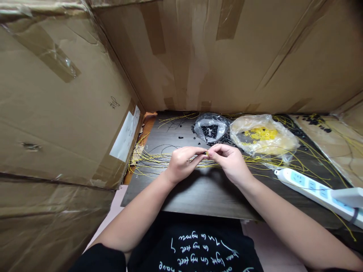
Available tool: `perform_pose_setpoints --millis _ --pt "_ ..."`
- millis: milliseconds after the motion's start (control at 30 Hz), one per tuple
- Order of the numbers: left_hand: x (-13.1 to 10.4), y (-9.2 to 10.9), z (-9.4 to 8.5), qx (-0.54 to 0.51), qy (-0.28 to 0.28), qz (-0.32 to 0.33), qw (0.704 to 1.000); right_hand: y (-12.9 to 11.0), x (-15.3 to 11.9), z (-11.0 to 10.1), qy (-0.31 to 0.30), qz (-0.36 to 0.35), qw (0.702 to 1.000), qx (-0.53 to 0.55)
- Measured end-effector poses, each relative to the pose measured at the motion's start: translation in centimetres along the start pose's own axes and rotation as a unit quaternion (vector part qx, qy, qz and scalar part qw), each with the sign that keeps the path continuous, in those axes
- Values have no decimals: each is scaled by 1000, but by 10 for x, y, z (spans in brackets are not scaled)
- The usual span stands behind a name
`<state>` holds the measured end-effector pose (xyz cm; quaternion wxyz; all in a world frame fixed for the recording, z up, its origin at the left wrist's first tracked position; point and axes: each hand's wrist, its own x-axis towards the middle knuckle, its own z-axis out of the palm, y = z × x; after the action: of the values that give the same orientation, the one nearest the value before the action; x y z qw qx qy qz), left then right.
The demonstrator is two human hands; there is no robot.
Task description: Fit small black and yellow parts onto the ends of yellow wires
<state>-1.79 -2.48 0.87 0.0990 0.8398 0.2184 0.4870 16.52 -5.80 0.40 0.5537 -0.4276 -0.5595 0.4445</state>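
Observation:
My left hand (181,164) pinches a small black plastic piece (204,153), probably a connector housing, between thumb and fingertips. Against it, my right hand (229,162) closes thumb and index finger on a tiny yellow piece (207,153). The fingertips of both hands nearly meet, so most of both pieces is hidden. Thin yellow and black wires (153,158) run across the table behind and under my hands. Just beyond them lie a clear bag of small black plastic pieces (210,132) and a bag of yellow pieces (262,134).
Cardboard walls (193,68) enclose the dark table (181,196) at the back and left. A white power strip (309,185) lies at the right with a plug in it. More black pieces (314,120) rest on a board (331,139) at the far right.

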Motion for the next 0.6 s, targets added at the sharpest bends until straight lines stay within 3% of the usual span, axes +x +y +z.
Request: perform_pose_setpoints --millis 100,233,433,600 --pt "2 2 1 -33 6 -49 998 1 0 3 30 -42 998 -48" --pt "5 5 1 -97 20 -156 983 8 0 9 54 -42 996 -50" --pt "5 5 3 -235 62 -280 929 18 -3 25 -20 -70 995 -74" --pt "4 0 5 -266 69 -334 901 27 -2 27 -67 -15 997 -26"
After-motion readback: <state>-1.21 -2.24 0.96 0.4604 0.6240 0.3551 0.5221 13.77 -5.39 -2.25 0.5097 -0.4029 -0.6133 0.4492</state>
